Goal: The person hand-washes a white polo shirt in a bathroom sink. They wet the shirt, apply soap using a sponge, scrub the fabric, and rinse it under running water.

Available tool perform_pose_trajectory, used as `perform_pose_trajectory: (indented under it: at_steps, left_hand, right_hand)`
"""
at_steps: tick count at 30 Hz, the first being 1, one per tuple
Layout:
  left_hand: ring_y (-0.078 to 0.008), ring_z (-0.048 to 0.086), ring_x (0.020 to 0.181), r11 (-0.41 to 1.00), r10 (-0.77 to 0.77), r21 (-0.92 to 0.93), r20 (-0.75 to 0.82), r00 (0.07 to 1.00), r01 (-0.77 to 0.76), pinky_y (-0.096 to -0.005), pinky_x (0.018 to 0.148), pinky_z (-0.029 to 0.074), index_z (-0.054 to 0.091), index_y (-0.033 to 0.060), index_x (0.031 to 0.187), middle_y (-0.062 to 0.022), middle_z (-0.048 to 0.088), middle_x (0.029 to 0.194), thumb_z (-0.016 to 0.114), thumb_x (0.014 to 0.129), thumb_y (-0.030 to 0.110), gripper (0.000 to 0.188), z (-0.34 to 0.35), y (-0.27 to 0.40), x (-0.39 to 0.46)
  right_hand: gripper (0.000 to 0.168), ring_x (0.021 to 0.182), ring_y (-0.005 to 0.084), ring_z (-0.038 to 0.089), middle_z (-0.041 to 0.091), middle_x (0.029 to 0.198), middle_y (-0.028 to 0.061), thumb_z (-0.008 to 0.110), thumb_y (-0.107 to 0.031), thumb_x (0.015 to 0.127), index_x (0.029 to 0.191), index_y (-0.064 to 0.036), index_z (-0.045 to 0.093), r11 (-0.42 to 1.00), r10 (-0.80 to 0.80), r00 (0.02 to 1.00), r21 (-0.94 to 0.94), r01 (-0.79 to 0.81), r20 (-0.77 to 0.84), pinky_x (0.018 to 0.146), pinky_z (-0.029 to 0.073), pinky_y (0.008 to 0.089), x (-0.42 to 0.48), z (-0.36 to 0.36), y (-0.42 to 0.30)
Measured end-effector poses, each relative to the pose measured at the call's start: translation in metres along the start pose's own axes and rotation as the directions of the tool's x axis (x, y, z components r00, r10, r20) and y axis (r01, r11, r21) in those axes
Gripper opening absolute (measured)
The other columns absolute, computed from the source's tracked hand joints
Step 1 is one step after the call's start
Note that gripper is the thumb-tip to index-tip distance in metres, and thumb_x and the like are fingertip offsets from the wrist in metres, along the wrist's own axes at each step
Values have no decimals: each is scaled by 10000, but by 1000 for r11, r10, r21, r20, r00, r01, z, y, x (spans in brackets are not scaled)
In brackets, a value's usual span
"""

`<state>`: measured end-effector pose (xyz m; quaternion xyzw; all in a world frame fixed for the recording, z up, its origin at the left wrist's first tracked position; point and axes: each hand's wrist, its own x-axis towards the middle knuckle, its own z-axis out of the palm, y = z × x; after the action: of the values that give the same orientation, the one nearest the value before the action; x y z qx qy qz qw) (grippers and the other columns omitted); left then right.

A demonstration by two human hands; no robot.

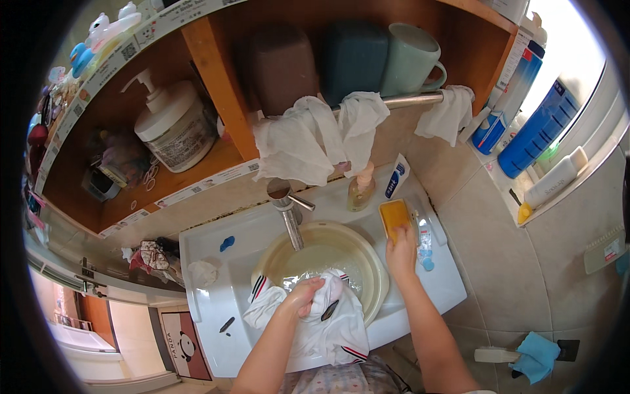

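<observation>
A white garment (339, 315) with red, white and black striped trim hangs over the front rim of a beige plastic basin (376, 288), partly inside it. My left hand (307, 295) grips a bunched fold of the garment near a dark oval patch on it. Clear water fills the basin, which sits in the white washbasin (211, 276) under a metal faucet (288, 212). To the right, my right hand (402, 248) has its thumb and fingers around the near end of a yellow block (393, 216), apparently soap or a soap dish. The fingers hide that end.
Behind the basin stand a pump bottle (362, 192) and a toothpaste tube (396, 176). A small clear tube (424, 241) lies right of my right hand. White cloths (300, 140) hang from a rail below a wooden shelf (216, 74). A dark object (227, 324) lies at left.
</observation>
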<state>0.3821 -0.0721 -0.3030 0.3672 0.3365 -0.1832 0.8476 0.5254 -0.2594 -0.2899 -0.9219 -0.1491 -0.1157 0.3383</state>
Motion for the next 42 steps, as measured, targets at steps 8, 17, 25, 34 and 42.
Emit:
perform_pose_trajectory:
  at_steps: [8,17,25,34,42]
  left_hand:
    - [-202,569,816,991,-22,-125,220,975,50,-304,740,475,416,-36,1088,-122,537,959,370,757,-9,336,-10,-2,-11]
    - [-190,587,788,958,-34,-269,229,973,96,-313,723,483,454,-28,1036,-121,571,932,386,778,78,287,-30,-10,-5]
    - [-181,584,792,977,-9,-210,187,982,49,-307,719,484,466,-17,1021,-119,569,938,393,778,79,271,-25,-13,-5]
    - [-179,577,813,951,17,-307,152,988,31,-280,769,453,482,-25,994,-109,573,943,366,853,213,300,-23,-15,-5]
    - [-171,556,873,963,23,-266,248,968,45,-274,796,434,458,-53,1057,-110,559,990,279,888,313,441,-15,-8,-8]
  right_hand:
    - [437,1095,331,332,340,1168,224,534,-111,673,1068,24,406,892,52,969,-447,63,240,902,295,392,29,20,18]
    - [485,1180,292,264,291,1269,153,436,-134,730,1196,-40,345,613,-378,767,-481,627,519,988,182,386,59,12,61]
    - [576,1134,337,325,348,1203,235,516,-116,672,1203,-11,317,434,-521,583,-394,810,624,984,183,408,73,6,50]
    - [270,846,283,544,566,857,134,497,-92,662,920,-13,507,711,-90,688,-437,550,720,714,432,382,81,-18,8]
    - [199,653,271,573,572,732,107,538,-80,610,800,-21,524,769,-277,899,-483,420,340,540,454,362,66,-23,7]
